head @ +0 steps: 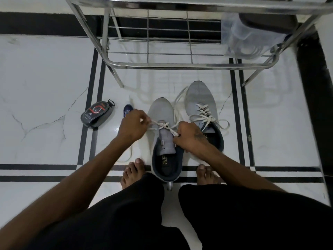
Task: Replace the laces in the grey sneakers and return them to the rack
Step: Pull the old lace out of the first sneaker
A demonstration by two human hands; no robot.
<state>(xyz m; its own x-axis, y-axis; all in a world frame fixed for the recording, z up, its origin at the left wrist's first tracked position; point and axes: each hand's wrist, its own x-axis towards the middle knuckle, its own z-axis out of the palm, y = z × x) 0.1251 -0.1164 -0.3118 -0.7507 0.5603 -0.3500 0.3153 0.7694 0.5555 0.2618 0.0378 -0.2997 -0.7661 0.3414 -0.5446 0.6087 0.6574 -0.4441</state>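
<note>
Two grey sneakers stand on the white floor in front of me. The left sneaker has a white lace crossed only over its lower eyelets. My left hand pinches one end of that lace, pulled out to the left. My right hand pinches the other end by the shoe's right eyelets. The right sneaker sits beside it, slightly farther away, fully laced with a loose white lace trailing off both sides.
A steel shoe rack stands just beyond the sneakers; a clear plastic bag lies at its right end. A dark shoe-polish pack and a small blue bottle rest on the floor at the left. My bare feet flank the left sneaker's heel.
</note>
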